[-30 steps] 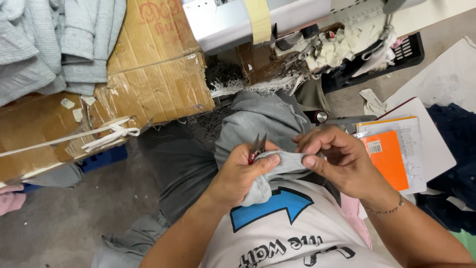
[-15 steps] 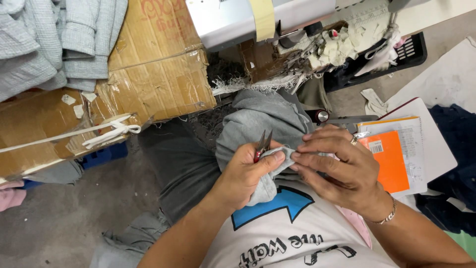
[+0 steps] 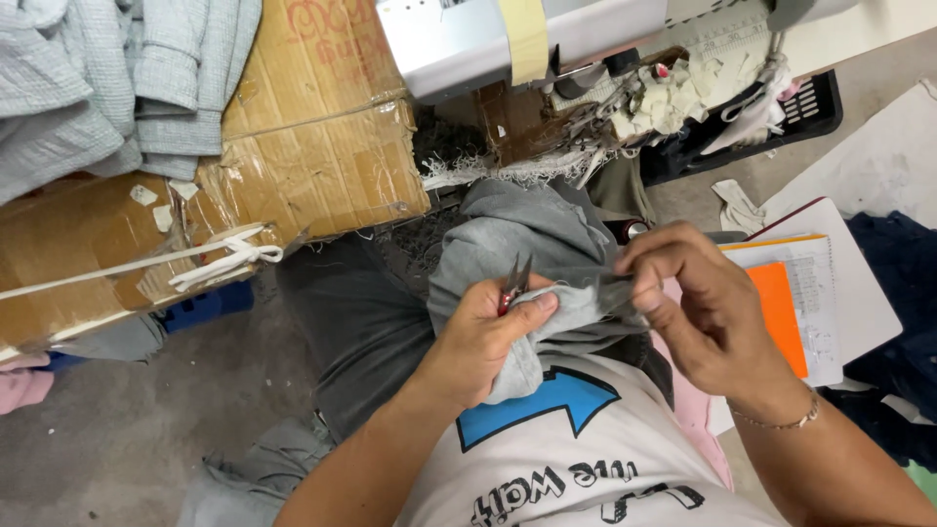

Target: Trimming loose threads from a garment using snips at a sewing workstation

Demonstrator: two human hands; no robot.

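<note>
A grey knitted garment (image 3: 508, 234) lies bunched on my lap. My left hand (image 3: 483, 337) grips a fold of it together with small thread snips (image 3: 512, 278), whose metal blades point up. My right hand (image 3: 698, 303) pinches the cloth's edge to the right of the snips and pulls it taut between both hands. The part of the cloth under my left palm is hidden.
A taped cardboard box (image 3: 293, 146) stands at the left with folded pale garments (image 3: 88, 88) on it. A sewing machine (image 3: 527, 39) is ahead, thread scraps below it. A notebook with an orange sheet (image 3: 800, 303) lies at the right, dark blue cloth (image 3: 893, 293) beyond.
My right hand has shifted to the right and lifted, stretching the grey cloth's edge. My left hand keeps the snips and the cloth in nearly the same place.
</note>
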